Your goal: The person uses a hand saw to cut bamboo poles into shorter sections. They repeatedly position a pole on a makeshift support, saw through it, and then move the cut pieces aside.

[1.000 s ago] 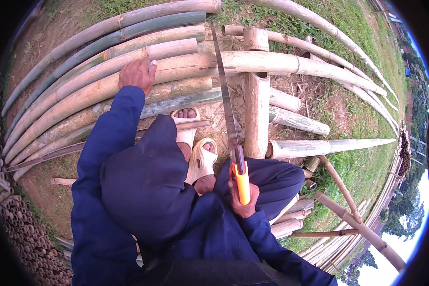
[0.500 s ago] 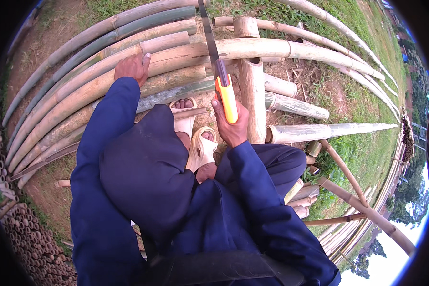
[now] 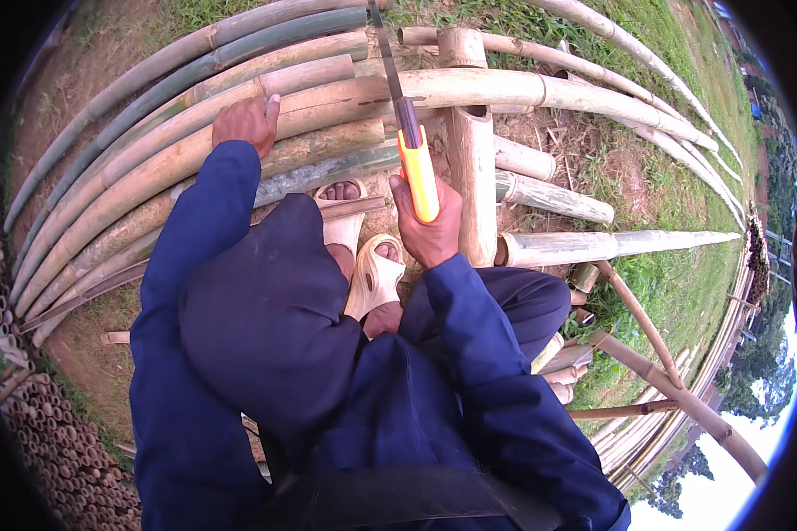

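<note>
A long pale bamboo pole (image 3: 478, 87) runs across in front of me, lying over a short upright bamboo post (image 3: 472, 186). My left hand (image 3: 246, 126) is closed over this pole on the left, with fingers curled on its far side. A handsaw (image 3: 419, 177) with a yellow-orange handle is gripped in my right hand (image 3: 434, 226). Its dark narrow blade points away from me and crosses the pole just left of the post. Whether the teeth have cut into the pole is hard to make out.
Several bamboo poles (image 3: 239, 64) lie side by side at the left. Cut bamboo lengths (image 3: 558, 196) rest on the ground right of the post. My sandalled feet (image 3: 374, 274) are under the saw. Stacked bamboo (image 3: 62, 434) stands lower left, and a slanting bamboo frame (image 3: 682, 403) lower right.
The saw and my right hand have shifted slightly forward and left, and the handle has turned a little. My left hand stays on the pole.
</note>
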{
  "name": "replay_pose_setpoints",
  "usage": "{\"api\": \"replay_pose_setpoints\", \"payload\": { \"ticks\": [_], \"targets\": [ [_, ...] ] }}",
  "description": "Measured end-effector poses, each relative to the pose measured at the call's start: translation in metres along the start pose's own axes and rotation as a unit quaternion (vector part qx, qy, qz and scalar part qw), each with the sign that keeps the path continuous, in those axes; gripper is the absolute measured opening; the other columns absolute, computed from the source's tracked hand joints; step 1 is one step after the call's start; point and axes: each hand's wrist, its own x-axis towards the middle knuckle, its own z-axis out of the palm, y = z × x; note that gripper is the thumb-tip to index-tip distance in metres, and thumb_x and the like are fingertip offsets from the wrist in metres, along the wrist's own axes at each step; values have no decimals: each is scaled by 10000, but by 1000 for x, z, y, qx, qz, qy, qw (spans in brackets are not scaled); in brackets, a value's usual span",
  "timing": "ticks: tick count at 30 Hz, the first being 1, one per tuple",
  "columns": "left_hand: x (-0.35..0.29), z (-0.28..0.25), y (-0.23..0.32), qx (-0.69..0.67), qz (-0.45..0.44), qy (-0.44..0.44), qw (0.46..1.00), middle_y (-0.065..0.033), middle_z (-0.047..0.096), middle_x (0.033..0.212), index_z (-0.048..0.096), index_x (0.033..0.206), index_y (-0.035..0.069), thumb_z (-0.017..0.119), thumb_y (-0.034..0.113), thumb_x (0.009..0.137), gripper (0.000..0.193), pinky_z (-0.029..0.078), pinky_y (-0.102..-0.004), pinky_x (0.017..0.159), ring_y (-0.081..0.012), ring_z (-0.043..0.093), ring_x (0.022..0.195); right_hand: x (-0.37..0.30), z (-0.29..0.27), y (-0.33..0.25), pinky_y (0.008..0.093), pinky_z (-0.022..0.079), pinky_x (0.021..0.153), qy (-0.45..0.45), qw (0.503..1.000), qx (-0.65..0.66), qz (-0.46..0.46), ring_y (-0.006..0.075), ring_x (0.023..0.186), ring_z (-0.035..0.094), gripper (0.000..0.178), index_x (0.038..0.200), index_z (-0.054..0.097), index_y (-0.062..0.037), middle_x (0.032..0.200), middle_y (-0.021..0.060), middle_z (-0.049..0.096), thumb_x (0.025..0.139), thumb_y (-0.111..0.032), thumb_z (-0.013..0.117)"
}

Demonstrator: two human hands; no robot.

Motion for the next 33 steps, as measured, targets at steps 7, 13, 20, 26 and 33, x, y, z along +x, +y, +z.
{"api": "replay_pose_setpoints", "payload": {
  "ticks": [7,13,20,26,33],
  "targets": [
    [-6,12,-11,-14,10,41,999,-211,737,1029,705,1153,53,351,476,1086,556,475,-471,981,-362,699,1006,-150,-78,-22,265,548,810,-72,982,-22,173,122,884,701,353,1289,661,45,995,98,759,940,2,692],
    [-4,11,-3,-11,6,32,999,-203,740,1023,712,1110,48,367,461,1081,539,480,-469,956,-363,699,979,-73,-37,-11,315,537,650,-42,995,-44,85,168,725,714,79,969,691,30,788,123,720,935,-37,716],
    [1,6,-11,1,3,3,1000,-198,745,982,713,1100,48,372,442,1082,521,481,-468,955,-365,702,963,-104,-59,-16,256,477,600,-50,983,48,170,61,664,571,146,1026,683,37,762,4,646,967,-89,728],
    [1,15,-6,-6,2,28,1000,-199,746,984,719,1094,51,366,452,1082,534,485,-469,951,-365,704,955,-144,-76,-17,280,528,642,-56,994,-41,87,110,674,657,238,1163,712,26,775,69,703,933,-37,725],
    [-5,10,-7,-7,10,22,1000,-203,745,979,723,1100,61,388,444,1079,510,488,-470,946,-365,705,947,-12,-7,18,253,445,524,-23,998,30,55,37,629,546,197,866,653,21,663,21,586,971,-126,732]
  ]
}}
